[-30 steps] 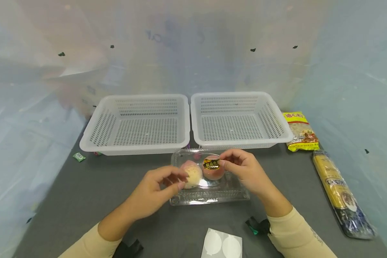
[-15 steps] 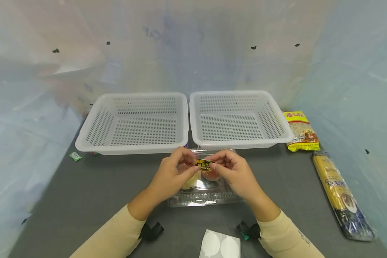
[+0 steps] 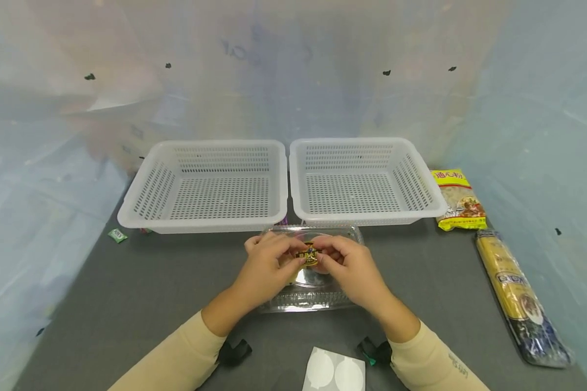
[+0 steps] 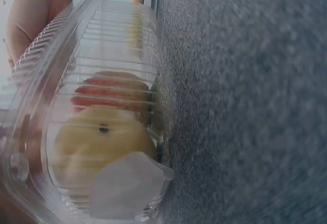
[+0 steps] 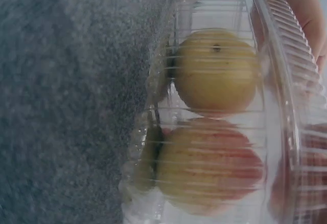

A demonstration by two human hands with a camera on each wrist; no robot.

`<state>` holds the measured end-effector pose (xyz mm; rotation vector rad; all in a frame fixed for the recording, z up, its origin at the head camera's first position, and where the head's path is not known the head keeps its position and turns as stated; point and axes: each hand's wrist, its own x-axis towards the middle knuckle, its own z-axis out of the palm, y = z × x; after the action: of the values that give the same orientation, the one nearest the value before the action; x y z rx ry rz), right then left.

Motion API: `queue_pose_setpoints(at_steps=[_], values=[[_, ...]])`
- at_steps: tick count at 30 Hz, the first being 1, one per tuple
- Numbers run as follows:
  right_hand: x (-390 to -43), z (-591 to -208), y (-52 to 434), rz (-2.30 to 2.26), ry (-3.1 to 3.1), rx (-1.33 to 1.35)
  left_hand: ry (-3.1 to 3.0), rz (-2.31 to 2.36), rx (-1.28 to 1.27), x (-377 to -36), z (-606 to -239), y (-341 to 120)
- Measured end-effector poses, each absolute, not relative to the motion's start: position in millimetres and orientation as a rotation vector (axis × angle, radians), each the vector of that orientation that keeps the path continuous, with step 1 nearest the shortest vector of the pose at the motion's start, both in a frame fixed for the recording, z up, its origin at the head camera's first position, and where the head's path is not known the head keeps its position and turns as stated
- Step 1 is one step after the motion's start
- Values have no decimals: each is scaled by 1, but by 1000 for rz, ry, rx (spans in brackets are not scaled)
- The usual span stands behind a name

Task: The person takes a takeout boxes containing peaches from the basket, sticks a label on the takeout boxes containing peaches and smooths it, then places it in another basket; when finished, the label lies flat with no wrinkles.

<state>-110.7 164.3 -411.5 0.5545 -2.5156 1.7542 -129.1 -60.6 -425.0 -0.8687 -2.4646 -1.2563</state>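
A clear plastic clamshell box [image 3: 303, 300], lid down, lies on the dark table. Two peaches [image 5: 217, 75] sit inside it, showing yellow and pink through the ribbed walls in both wrist views. Over the lid, my left hand [image 3: 269, 266] pinches the left end of a small black and gold sticker [image 3: 308, 255]. The fingertips of my right hand [image 3: 354, 269] pinch its right end. Much of the peaches is hidden by the hands in the head view. A whitish flap [image 4: 127, 185] covers part of the nearer peach in the left wrist view.
Two white slotted baskets [image 3: 203, 224] [image 3: 372, 218] stand behind the box. A yellow food bag [image 3: 460, 203] and a long wrapped pack [image 3: 520, 298] lie at right. A sheet with white round stickers [image 3: 333, 372] lies in front. A green wrapped sweet [image 3: 117, 235] lies at left.
My left hand has moved right and taken the sticker's free left end. The right hand has shifted slightly left with the sticker, which now sits nearer the middle of the lid.
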Motion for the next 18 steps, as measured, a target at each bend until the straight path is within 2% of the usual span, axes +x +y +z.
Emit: queue_pose_setpoints(at_steps=[13, 18], values=[[-110, -412, 159, 1264, -2692, 536, -2545, -1165, -789, -127, -425, -56], [-111, -416, 162, 1443, -2617, 521, -2492, -1342, -792, -127, -424, -59]])
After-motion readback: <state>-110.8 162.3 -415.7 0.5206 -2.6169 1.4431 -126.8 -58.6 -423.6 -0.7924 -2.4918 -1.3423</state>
